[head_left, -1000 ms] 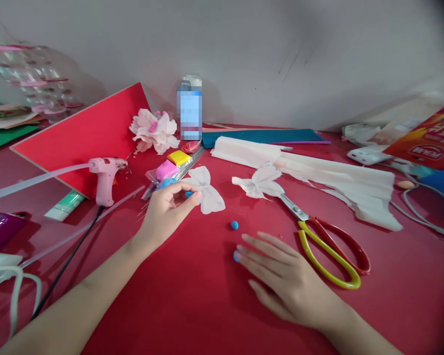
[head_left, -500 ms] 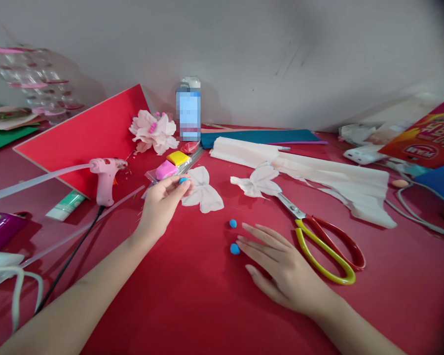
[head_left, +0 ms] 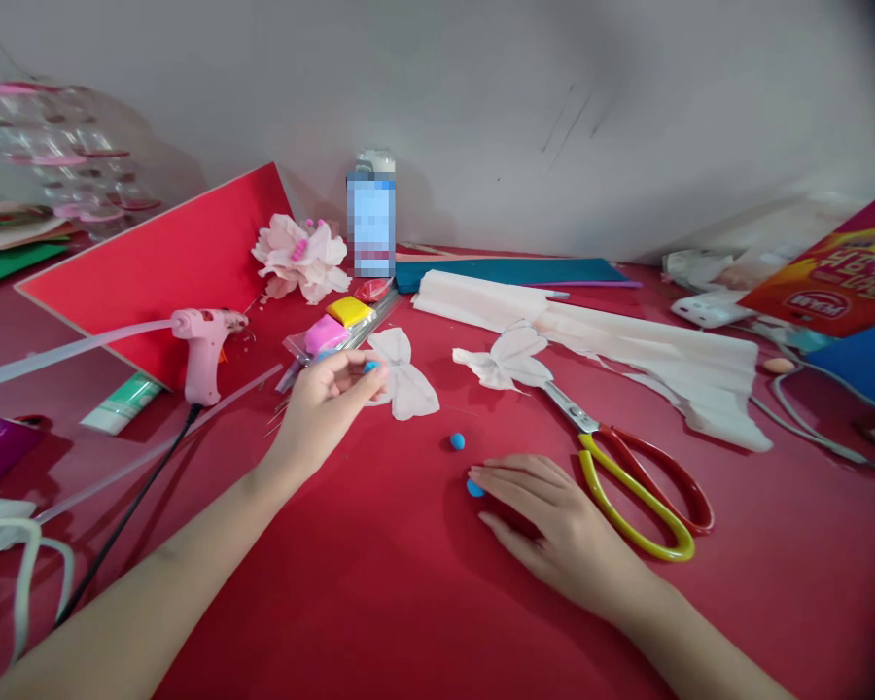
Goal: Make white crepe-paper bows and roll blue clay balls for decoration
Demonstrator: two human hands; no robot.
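My left hand is raised above the red tabletop, pinching a small blue clay ball between thumb and fingertips. Behind it lies a pale pink crepe-paper bow shape. My right hand rests flat on the table, its fingertips touching and partly covering a second blue clay ball. A third blue ball sits just beyond those fingers. A second crepe-paper shape lies farther on, and yellow-and-red handled scissors lie right of my right hand.
A pink glue gun with a long glue stick lies at the left, before a tilted red board. Pink and yellow clay packs lie ahead. A pale crepe-paper roll stretches across the right, with a white cable and printed packaging beyond it.
My right hand has drawn its fingers together and moved onto the lower blue ball, which has shifted slightly right. My left hand still pinches its ball.
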